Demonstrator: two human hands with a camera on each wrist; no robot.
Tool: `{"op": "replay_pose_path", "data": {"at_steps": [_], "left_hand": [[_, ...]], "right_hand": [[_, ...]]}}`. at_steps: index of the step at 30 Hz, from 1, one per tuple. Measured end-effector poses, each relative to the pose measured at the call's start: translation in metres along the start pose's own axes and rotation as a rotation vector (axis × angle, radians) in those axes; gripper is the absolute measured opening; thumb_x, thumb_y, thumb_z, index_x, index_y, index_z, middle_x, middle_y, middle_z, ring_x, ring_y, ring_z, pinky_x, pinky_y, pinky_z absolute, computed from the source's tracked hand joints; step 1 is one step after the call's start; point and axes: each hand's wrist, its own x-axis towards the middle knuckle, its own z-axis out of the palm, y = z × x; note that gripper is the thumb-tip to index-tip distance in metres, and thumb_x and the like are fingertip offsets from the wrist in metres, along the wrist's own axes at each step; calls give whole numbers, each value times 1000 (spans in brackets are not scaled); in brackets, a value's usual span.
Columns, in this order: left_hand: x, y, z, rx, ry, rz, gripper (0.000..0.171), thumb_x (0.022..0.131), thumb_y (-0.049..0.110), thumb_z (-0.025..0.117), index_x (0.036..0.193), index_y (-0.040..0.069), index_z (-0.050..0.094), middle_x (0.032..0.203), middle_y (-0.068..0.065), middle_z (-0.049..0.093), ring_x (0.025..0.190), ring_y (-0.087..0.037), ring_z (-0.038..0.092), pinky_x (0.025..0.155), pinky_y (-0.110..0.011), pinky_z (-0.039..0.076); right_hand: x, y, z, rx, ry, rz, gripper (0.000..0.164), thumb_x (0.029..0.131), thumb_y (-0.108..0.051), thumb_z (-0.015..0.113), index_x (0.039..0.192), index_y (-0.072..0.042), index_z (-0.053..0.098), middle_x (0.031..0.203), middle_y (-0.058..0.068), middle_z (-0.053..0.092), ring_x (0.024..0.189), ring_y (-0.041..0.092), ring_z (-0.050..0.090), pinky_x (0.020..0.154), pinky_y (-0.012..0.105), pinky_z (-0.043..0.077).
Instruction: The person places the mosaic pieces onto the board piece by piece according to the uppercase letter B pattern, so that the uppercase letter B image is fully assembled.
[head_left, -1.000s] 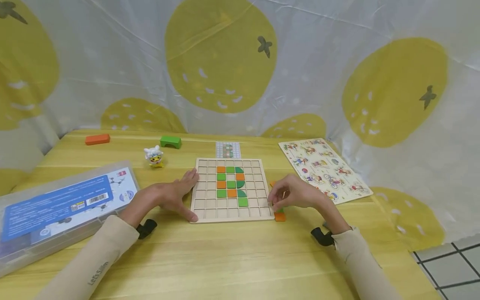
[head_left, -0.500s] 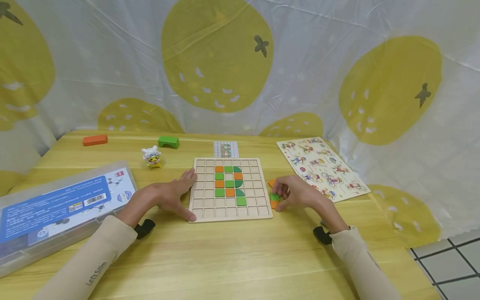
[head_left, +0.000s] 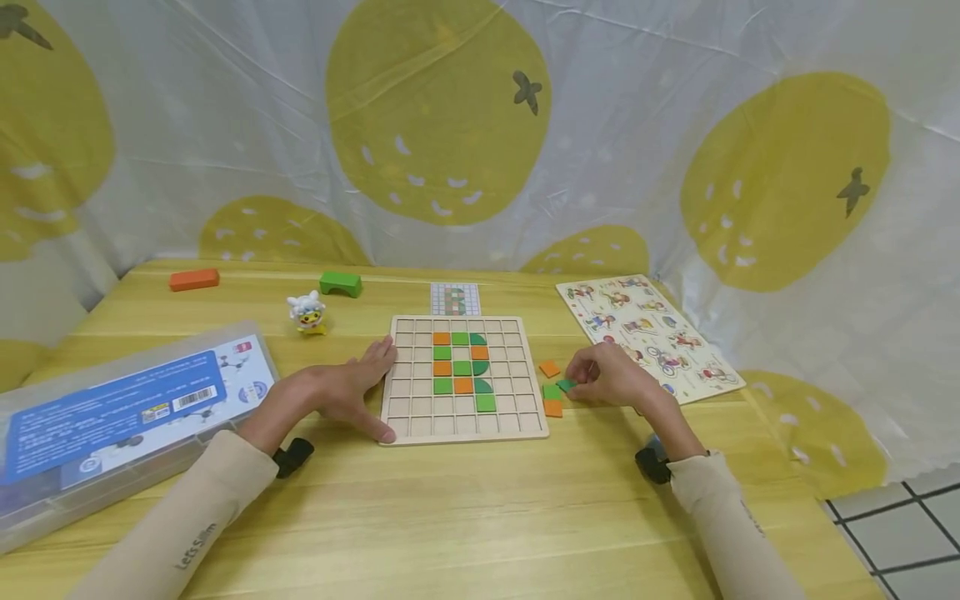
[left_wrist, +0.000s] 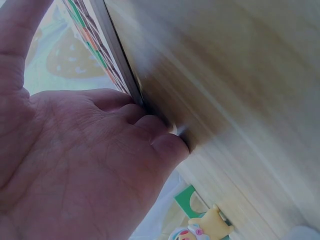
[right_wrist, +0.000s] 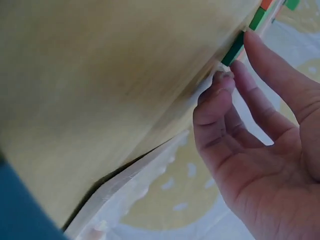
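A wooden grid board [head_left: 420, 425] lies flat, with orange, light green and dark green tiles set in its middle squares. My left hand [head_left: 347, 398] rests against the board's left edge, thumb at the near corner and fingers spread along the side. Right of the board, my right hand [head_left: 615, 377] pinches a dark green tile [head_left: 566, 385] between thumb and fingertips, low over the table. In the right wrist view this dark green tile [right_wrist: 233, 49] shows edge-on. Beside it lie a light green tile [head_left: 551, 392] and two orange tiles, one nearer [head_left: 552, 408] and one farther [head_left: 550, 368].
A small pattern card [head_left: 454, 300] lies behind the board. At right is a picture puzzle board [head_left: 648, 333]. A plastic box [head_left: 135, 425] with a blue label stands at left. An orange block [head_left: 194, 279], a green arch block [head_left: 341, 284] and a small figurine [head_left: 307, 312] stand behind.
My right hand has moved from the board's right edge over the loose tiles to their right side, and now pinches the dark green tile. The orange and light green tiles are uncovered. My left hand stays put.
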Motion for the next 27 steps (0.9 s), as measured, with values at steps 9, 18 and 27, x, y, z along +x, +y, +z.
{"op": "replay_pose_path", "data": {"at_steps": [9, 18, 27], "left_hand": [[2, 1, 1, -1, -1, -12, 136, 85, 51, 91, 170, -6, 0, 177, -25, -16, 165, -46, -8, 131, -66, 7], [-1, 0, 0, -2, -1, -18, 137, 85, 50, 91, 170, -6, -1, 177, -25, -17, 164, -46, -9, 131, -65, 6], [4, -1, 1, -5, -2, -15, 137, 85, 51, 91, 170, -5, -1, 177, -25, -16, 165, -46, -9, 131, -65, 6]], "right_hand": [[3, -7, 3, 25, -24, 22, 16, 86, -5, 91, 88, -2, 75, 83, 4, 73, 76, 15, 66, 72, 29, 58], [7, -42, 17, 124, 10, -161, 18, 87, 2, 87, 87, -9, 73, 83, -2, 73, 78, 12, 69, 73, 30, 62], [28, -78, 53, 199, -135, -358, 22, 83, 14, 85, 90, -4, 75, 91, 4, 72, 86, 11, 69, 78, 28, 65]]}}
